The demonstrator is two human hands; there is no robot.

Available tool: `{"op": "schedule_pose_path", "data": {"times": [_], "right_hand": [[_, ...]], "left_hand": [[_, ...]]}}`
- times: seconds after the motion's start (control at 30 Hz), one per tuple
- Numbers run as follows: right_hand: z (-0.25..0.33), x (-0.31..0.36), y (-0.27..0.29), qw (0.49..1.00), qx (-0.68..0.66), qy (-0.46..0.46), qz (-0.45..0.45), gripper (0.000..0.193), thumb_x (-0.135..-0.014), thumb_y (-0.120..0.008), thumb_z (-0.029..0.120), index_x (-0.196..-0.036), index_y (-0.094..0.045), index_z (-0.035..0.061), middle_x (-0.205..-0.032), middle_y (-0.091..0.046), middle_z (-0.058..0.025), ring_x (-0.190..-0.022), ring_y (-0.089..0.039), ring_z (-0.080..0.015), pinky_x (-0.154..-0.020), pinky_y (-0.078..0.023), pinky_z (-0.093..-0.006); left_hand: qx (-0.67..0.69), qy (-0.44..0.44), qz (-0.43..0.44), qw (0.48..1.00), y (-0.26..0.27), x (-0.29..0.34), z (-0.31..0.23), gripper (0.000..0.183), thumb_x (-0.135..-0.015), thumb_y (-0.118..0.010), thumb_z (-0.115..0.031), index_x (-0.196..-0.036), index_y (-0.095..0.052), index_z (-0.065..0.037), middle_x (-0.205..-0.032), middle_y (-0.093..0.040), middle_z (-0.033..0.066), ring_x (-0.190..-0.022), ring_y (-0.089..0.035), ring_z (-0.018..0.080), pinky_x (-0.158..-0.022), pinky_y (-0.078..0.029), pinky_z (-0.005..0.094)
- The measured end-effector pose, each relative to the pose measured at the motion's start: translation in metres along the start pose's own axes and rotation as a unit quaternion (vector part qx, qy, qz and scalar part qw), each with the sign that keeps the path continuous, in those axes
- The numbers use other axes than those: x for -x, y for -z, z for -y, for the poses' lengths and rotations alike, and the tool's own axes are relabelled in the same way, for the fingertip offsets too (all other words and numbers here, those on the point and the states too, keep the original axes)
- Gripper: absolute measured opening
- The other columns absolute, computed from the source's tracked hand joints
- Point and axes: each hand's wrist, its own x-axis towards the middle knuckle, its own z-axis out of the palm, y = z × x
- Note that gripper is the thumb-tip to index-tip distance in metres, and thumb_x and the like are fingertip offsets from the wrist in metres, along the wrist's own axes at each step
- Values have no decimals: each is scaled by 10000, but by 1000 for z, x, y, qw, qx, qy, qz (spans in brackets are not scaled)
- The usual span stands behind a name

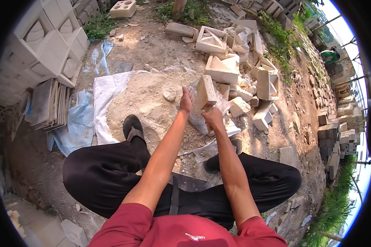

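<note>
My right hand [212, 118] is closed round what looks like a short brown handle, its end showing below the fist. Just beyond that fist stands a pale, dusty rectangular block [205, 91], tilted; whether it is joined to the handle I cannot tell. My left hand [186, 101] is beside the block's left side, seen edge-on with its fingers stretched away from me, holding nothing I can see. Under both hands lies a heap of pale crushed rubble and powder [146, 96] on a white woven sheet [102, 108]. Clear plastic film [223, 103] shows around the block.
Broken hollow blocks [222, 68] and chunks are piled ahead to the right. Stacked patterned blocks [49, 39] stand at the left, near upright boards [49, 103] and a blue sheet [79, 119]. My legs bend on either side of the heap. Another person in green [329, 55] is far right.
</note>
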Motion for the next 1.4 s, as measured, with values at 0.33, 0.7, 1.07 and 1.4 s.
{"op": "schedule_pose_path", "data": {"times": [0.33, 0.7, 1.07, 1.4], "right_hand": [[11, -16, 15, 983, -123, -84, 110, 321, -701, -698, 231, -723, -637, -84, -667, -659, -208, -588, -684, -291, -538, -543, -360], [-28, -14, 4, 988, -74, -44, 128, 362, -755, -736, 273, -847, -614, -54, -744, -640, -135, -562, -629, -207, -504, -513, -346], [25, -39, 26, 989, -106, -63, 87, 469, -783, -716, 362, -866, -630, -92, -721, -656, -162, -564, -665, -257, -526, -543, -362], [10, -2, 48, 980, -33, -74, 179, 354, -772, -756, 286, -838, -637, -41, -663, -620, -99, -531, -600, -195, -471, -491, -338]], "left_hand": [[-324, -65, 119, 936, -52, -9, -183, 523, -999, -432, -444, -1273, -532, -11, -1199, -633, 163, -1098, -610, 260, -924, -476, 391], [-869, -144, 274, 386, -54, 66, -284, 387, -945, -538, -400, -1135, -588, -66, -997, -651, 196, -960, -622, 383, -821, -493, 487], [-888, 26, 379, 258, -4, 43, -218, 436, -902, -582, -420, -1120, -613, -43, -1022, -673, 189, -998, -634, 377, -852, -510, 473], [-888, -1, 375, 267, -16, 49, -209, 438, -909, -565, -432, -1107, -613, -44, -1003, -676, 182, -981, -641, 373, -849, -507, 478]]}}
